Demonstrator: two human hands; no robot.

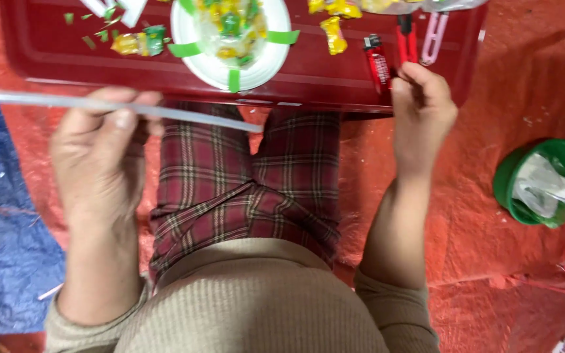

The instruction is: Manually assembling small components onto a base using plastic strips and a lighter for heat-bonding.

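— Where's the stick?

— In my left hand (102,153), fingers and thumb clenched round a long pale stick (165,110). Its long axis runs nearly level, left to right: one end passes out of view at the left, the other points right and slightly down, ending over my plaid lap, just short of the red tray's (47,55) near edge.

— And the other hand?

— My right hand (421,111) rests at that same edge, fingers curled on the handle of a red cutter (405,36); whether I truly grip it, I cannot tell. A red lighter (377,62) lies just beside.

— Room to move?

— Open orange sheet (492,91) to the right, up to a green bowl (514,189) well apart. On the tray, a white plate (256,72) with green tape tabs sits near the edge, between my hands.
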